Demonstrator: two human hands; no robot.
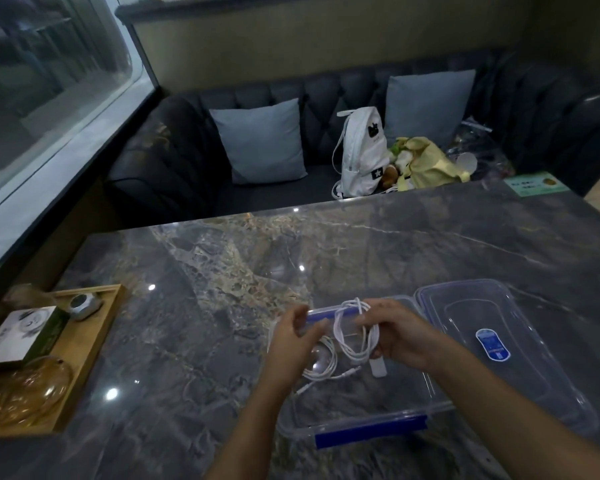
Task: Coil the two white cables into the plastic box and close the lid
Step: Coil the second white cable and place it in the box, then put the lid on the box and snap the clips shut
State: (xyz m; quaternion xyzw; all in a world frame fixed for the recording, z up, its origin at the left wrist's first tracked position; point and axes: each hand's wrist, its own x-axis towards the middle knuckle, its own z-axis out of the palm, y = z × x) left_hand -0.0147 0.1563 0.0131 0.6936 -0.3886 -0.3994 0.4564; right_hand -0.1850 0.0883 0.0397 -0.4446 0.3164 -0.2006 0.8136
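A clear plastic box (368, 424) with blue clips stands on the marble table close to me. Its clear lid (520, 362), with a blue label, lies flat to the right of it. My right hand (400, 336) grips a coiled white cable (355, 332) over the box. A second white cable (321, 367) lies in a loose loop on the box floor, under my left hand. My left hand (291, 337) hovers beside the held coil with its fingers loosely bent, and holds nothing that I can see.
A wooden tray (94, 341) at the table's left edge holds a small carton, a round metal item and amber glassware. Beyond the table a dark sofa carries two grey cushions, a white backpack (362, 150) and a yellow bag.
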